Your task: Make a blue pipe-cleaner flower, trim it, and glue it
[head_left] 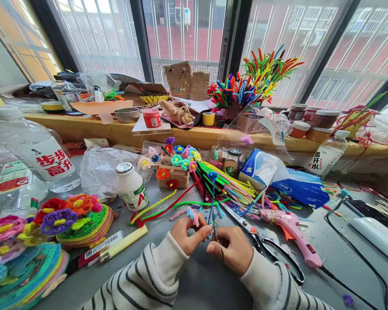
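Note:
My left hand (188,236) is closed in a pinch, with a pink and light-blue pipe cleaner piece (192,216) showing at its fingers. Facing it, my right hand (234,249) grips a small pair of scissors (214,232), whose thin blades point up and away from me. The blade tips stand close to my left fingertips; whether they touch the piece cannot be made out. Just right of my hands lie large black-handled scissors (263,241). A pink hot glue gun (295,237) rests beyond those, its cord running toward the lower right.
Bundled pipe cleaners (228,178) lie ahead, beside a woven basket (173,178) of fuzzy flowers. At left are a white bottle (131,189), round colourful flower-topped pieces (84,224) and a cutter (126,243). A blue tissue pack (297,185) lies right, below a cluttered wooden ledge (194,135).

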Demonstrator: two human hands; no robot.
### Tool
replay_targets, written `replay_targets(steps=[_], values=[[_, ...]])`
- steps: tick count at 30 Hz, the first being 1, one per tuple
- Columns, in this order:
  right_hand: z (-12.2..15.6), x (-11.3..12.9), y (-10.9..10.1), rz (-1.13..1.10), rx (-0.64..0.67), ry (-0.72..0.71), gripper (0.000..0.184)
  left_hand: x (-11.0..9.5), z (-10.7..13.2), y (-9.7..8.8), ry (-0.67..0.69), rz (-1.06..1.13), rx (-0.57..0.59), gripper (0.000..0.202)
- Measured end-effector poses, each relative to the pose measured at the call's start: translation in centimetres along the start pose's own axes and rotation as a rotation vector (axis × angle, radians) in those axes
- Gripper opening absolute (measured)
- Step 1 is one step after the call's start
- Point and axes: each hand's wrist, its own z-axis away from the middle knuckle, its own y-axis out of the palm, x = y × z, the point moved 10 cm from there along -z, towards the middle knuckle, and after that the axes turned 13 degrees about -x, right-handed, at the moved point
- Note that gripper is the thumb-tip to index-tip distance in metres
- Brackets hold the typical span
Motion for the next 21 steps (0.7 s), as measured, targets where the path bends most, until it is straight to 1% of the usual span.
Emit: replay_targets(steps=[3,8,13,16,21], values=[[-0.04,-0.08,0.03,-0.010,-0.001,0.005,0.058,-0.13,-0.01,-0.25,0.003,0.005,-0.036,0.022],[-0.27,-0.23,-0.32,-0.025,-0.046,0.010,0.053,-0.06,0.08,0.28,0.009,-0.018,0.037,0.020],[-0.50,-0.20,-0.88,-0.029,-0.116,-0.006,0.051,-0.16,0.06,0.26,0.020,-0.016,0.060,0.020],[-0.49,-0.21,-0.84,-0.046,-0.119,0.005,0.051,-0.20,0.05,0.08,0.013,0.024,0.036,0.021],[-0.35,-0.66,-0.61,-0.133,-0.089,0.074,0.051,-0.24,0.06,-0.09,0.005,0.098,0.006,0.021]])
